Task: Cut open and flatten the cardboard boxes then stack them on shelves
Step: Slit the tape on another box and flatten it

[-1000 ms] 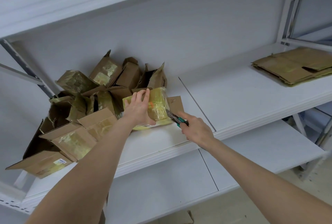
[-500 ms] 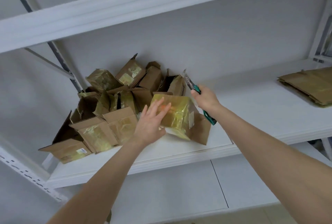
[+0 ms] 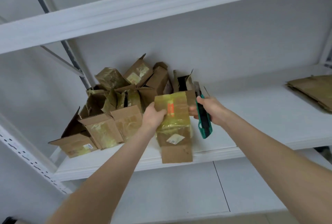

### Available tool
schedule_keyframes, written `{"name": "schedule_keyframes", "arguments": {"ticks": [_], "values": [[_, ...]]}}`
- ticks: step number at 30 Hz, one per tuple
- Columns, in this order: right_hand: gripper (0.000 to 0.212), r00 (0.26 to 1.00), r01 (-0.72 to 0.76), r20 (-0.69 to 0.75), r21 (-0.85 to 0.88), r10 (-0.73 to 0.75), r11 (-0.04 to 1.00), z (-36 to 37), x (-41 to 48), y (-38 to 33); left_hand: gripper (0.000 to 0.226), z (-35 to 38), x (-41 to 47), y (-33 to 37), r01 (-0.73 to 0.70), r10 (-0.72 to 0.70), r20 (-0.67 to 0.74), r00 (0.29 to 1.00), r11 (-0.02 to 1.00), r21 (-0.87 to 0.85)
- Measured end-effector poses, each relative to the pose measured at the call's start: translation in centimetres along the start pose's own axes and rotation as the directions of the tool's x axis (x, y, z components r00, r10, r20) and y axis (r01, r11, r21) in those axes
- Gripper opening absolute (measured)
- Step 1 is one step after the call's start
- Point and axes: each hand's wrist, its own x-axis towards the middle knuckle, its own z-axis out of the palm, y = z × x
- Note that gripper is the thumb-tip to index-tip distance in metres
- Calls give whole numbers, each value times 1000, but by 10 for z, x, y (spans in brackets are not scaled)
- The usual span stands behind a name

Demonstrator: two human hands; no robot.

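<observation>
A small cardboard box [image 3: 175, 126] wrapped in yellowish tape, with an orange mark, is lifted above the white shelf [image 3: 242, 134]. My left hand [image 3: 154, 116] grips its left side. My right hand [image 3: 210, 109] holds a green utility knife [image 3: 203, 116], blade end pointing up, and its fingertips touch the box's right side. A bottom flap of the box hangs down past the shelf's front edge. Behind and to the left lies a pile of opened cardboard boxes [image 3: 116, 105].
A stack of flattened cardboard [image 3: 312, 91] lies at the far right of the same shelf. An upper shelf beam [image 3: 161, 6] runs overhead. A lower shelf [image 3: 179, 193] sits beneath, and a perforated upright post [image 3: 27, 157] stands at the left.
The box went from lying on the shelf to being lifted and turned upright between both hands. My right hand swung the knife up from the box's edge and came to the box's right side.
</observation>
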Motion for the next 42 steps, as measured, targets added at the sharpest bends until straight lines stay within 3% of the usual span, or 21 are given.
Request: {"name": "schedule_keyframes", "arguments": {"ticks": [2,4,7,10,12,15,18,21,24,27,29,36,39,42], "values": [[29,1000,-17,-23,148,21,989,6,-6,15,69,-3,9,11,-39,6,115,993,958,285],[26,999,-25,-30,216,32,976,13,-9,28,108,2,10,19,-20,-88,169,982,835,550],[22,999,-48,-5,308,52,950,18,-9,38,131,12,12,23,-25,-162,173,971,657,754],[19,998,-51,-5,294,55,954,19,-7,42,129,17,13,24,-32,-223,195,955,579,815],[20,994,-14,-102,259,42,966,14,-2,45,122,19,13,24,-91,-197,234,952,549,831],[19,957,53,-288,206,9,977,-5,5,45,124,18,5,37,-368,16,395,919,398,840],[20,947,84,-320,241,-3,967,-21,8,40,130,18,6,45,-612,161,591,791,192,767],[19,965,36,-260,227,25,973,-24,6,45,134,22,8,33,-652,123,640,758,154,743],[21,967,9,-251,194,41,981,-22,2,57,135,32,3,21,-566,59,563,825,110,817],[20,968,22,-247,211,32,977,-22,2,58,135,46,-4,21,-446,38,446,894,169,879],[20,962,37,-274,199,19,979,-25,5,54,134,52,-6,24,-441,83,433,898,185,878],[18,874,161,-473,66,-111,985,-60,10,26,135,68,7,50,-640,338,561,756,202,741],[17,892,150,-430,-14,-141,989,-61,7,29,135,64,19,32,-683,413,581,701,153,714],[18,928,98,-353,-73,-118,992,-56,2,45,139,48,30,-1,-655,396,574,717,100,749]]}}
